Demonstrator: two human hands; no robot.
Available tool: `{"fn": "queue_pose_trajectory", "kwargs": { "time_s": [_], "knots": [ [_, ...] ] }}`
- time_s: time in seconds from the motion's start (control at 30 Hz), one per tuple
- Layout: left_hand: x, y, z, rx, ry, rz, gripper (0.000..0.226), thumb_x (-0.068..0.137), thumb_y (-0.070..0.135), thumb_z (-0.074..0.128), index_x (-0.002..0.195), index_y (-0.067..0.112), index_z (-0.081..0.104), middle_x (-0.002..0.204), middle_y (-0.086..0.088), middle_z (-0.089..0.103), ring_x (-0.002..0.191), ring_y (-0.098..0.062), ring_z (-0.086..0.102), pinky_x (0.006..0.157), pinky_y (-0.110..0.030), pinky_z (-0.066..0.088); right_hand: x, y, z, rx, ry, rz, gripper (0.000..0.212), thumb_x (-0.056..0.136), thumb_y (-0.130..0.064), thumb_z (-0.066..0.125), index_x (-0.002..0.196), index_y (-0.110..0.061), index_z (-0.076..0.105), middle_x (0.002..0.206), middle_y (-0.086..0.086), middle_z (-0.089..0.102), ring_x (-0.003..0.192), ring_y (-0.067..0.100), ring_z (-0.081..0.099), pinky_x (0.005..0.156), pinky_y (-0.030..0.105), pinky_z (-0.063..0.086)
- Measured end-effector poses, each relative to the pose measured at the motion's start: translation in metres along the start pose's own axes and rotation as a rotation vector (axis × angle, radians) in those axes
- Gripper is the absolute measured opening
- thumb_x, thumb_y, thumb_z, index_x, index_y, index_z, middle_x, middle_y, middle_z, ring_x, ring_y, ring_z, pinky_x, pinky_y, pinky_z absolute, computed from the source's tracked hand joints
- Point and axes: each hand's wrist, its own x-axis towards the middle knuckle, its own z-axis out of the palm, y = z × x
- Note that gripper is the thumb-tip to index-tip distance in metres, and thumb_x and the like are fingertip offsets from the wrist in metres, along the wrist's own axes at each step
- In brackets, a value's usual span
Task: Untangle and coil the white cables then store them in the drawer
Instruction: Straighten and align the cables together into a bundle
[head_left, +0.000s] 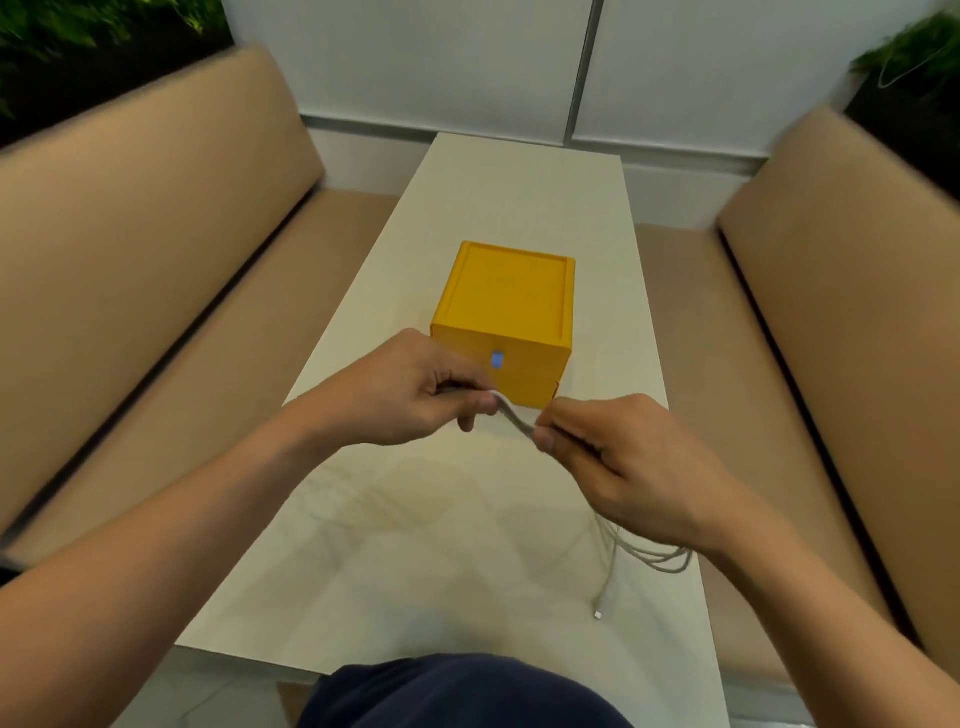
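- My left hand (410, 392) and right hand (618, 457): each pinches the white cable (514, 418) stretched between them, above the table (415, 545).
- Cable's slack: looped beneath my right wrist.
- Yellow drawer box (506, 317): just behind, closed.

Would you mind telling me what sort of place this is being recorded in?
Probably a lounge or café-style seating booth: tan cushioned benches flank a narrow white table, with green plants behind the backrests.

A short stretch of white cable (514, 418) is pinched taut between the left hand (410, 395) and right hand (623, 462) just in front of the shut yellow drawer box (511, 306) on the pale table (467, 208), while the rest of it is left trailing loose under the right wrist, plug end and all.
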Motion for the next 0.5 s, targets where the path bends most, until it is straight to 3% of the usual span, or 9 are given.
{"fn": "queue_pose_trajectory", "kwargs": {
  "time_s": [0.1, 0.17, 0.23, 0.37, 0.5],
  "knots": [
    [0.003, 0.006, 0.005, 0.117, -0.061, 0.042, 0.032, 0.100, 0.024, 0.066, 0.073, 0.041, 0.063, 0.057, 0.021, 0.059, 0.054, -0.001, 0.054, 0.052, -0.012, 0.031, 0.012, -0.003, -0.011, -0.082, 0.158, -0.013, 0.021, 0.103, -0.043, 0.042, 0.090, -0.031, 0.054, 0.061, -0.017, 0.040, 0.059, 0.016, 0.041, 0.050, 0.035, 0.035],
    [0.003, 0.010, 0.003, 0.160, -0.115, 0.084, 0.024, 0.100, 0.025, 0.066, 0.077, 0.030, 0.070, 0.062, 0.019, 0.062, 0.060, 0.000, 0.059, 0.055, -0.011, 0.034, 0.016, 0.004, -0.012, -0.125, 0.204, 0.004, 0.020, 0.103, -0.041, 0.043, 0.095, -0.032, 0.059, 0.065, -0.016, 0.044, 0.058, 0.016, 0.043, 0.050, 0.033, 0.037],
    [-0.002, 0.009, -0.004, 0.100, -0.109, 0.100, 0.020, 0.099, 0.025, 0.068, 0.080, 0.023, 0.074, 0.063, 0.017, 0.064, 0.056, -0.002, 0.056, 0.054, -0.012, 0.034, 0.009, 0.010, -0.005, -0.146, 0.154, 0.010, 0.024, 0.104, -0.043, 0.040, 0.094, -0.030, 0.057, 0.069, -0.013, 0.050, 0.059, 0.019, 0.048, 0.051, 0.037, 0.044],
    [-0.005, 0.003, -0.007, 0.015, -0.025, 0.075, 0.024, 0.097, 0.029, 0.068, 0.075, 0.027, 0.073, 0.057, 0.010, 0.058, 0.048, -0.008, 0.043, 0.051, -0.017, 0.029, -0.002, 0.015, 0.006, -0.122, -0.012, 0.027, 0.030, 0.105, -0.049, 0.033, 0.093, -0.029, 0.051, 0.066, -0.012, 0.046, 0.062, 0.020, 0.050, 0.055, 0.042, 0.047],
    [-0.004, 0.008, 0.002, -0.005, -0.031, 0.011, 0.035, 0.099, 0.025, 0.067, 0.072, 0.046, 0.064, 0.058, 0.022, 0.060, 0.053, -0.007, 0.049, 0.052, -0.013, 0.030, 0.003, 0.022, -0.003, 0.037, -0.078, 0.110, 0.029, 0.106, -0.046, 0.041, 0.096, -0.027, 0.059, 0.062, -0.009, 0.050, 0.059, 0.011, 0.048, 0.055, 0.040, 0.042]
  ]
}}
